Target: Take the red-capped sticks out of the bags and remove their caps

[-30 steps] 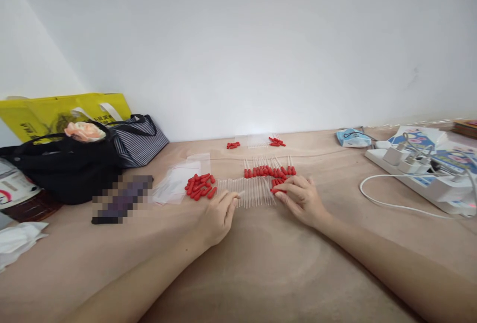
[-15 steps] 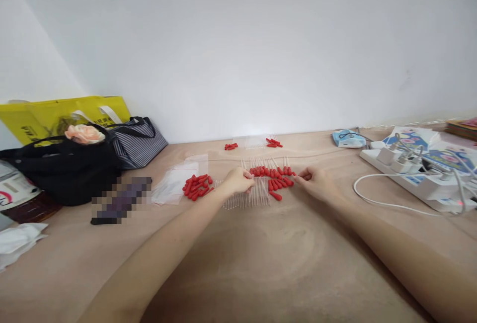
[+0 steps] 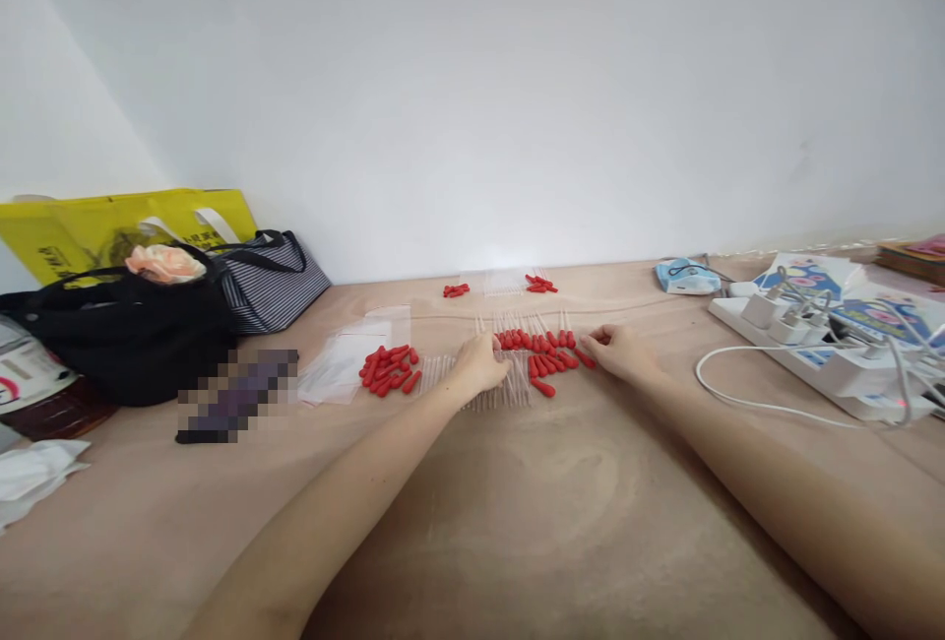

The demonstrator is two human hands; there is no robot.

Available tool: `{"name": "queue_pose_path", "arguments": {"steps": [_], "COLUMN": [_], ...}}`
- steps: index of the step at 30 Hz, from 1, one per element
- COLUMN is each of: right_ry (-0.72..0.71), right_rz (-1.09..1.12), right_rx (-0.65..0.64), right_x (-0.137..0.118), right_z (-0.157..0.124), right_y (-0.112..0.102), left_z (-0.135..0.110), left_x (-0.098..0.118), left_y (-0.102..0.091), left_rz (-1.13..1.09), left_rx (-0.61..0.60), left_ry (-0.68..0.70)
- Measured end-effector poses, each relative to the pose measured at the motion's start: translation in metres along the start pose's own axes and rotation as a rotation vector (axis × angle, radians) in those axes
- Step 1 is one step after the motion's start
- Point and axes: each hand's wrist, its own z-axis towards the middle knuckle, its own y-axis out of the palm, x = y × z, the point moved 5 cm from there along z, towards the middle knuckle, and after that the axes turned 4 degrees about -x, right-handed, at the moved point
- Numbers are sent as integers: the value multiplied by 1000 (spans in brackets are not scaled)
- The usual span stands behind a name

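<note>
My left hand [image 3: 481,364] rests over a row of thin clear tubes [image 3: 517,389], its fingertips pinched together by the red bulbs. Whatever lies between those fingers is too small to make out. My right hand [image 3: 620,352] has its fingers closed at a red rubber bulb [image 3: 586,357] on the right end of the group. Beyond the hands is a row of clear droppers [image 3: 521,338], red bulbs toward me and tubes pointing to the wall. Several loose red bulbs [image 3: 544,364] lie between the hands. Another pile of red bulbs [image 3: 385,369] sits left of my left hand.
Clear plastic bags [image 3: 344,364] and a blurred dark flat object [image 3: 240,399] lie at left, near black [image 3: 177,345] and striped bags [image 3: 277,281]. Small red bulb groups [image 3: 541,284] lie near the wall. A white power strip [image 3: 812,364] with cables and a blue mask [image 3: 686,276] are at right.
My left hand has shifted slightly right over the tubes. My right hand has lowered a little, and the red bulb at its fingertips now points down toward the table.
</note>
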Motion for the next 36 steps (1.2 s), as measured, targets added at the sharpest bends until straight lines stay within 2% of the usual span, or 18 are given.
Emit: {"name": "queue_pose_path", "arguments": {"steps": [6,11,14,19,27,32,36], "right_ry": [71,130,172,236,273,232,129], "right_rz": [10,23,46,145,354,442,488], "right_rx": [-68,-138,-144,-144,-192,-204,-231], "right_x": [-6,-9,-8,-8,-9,-10,-16], "right_z": [26,36,37,35,25,19,8], "right_y": [7,17,19,17,13,2,-3], "left_z": [-25,-61,-72,-72,-75,-75,-76], "left_x": [0,-24,-36,-38,-34,-35,-32], "left_y": [-14,-21,-22,-22,-23,-24,-25], "left_rz": [35,92,58,21,23,36,69], "left_rx": [99,247,283,284,339,355,384], "left_ry": [147,377,445,442,538,539,571]}}
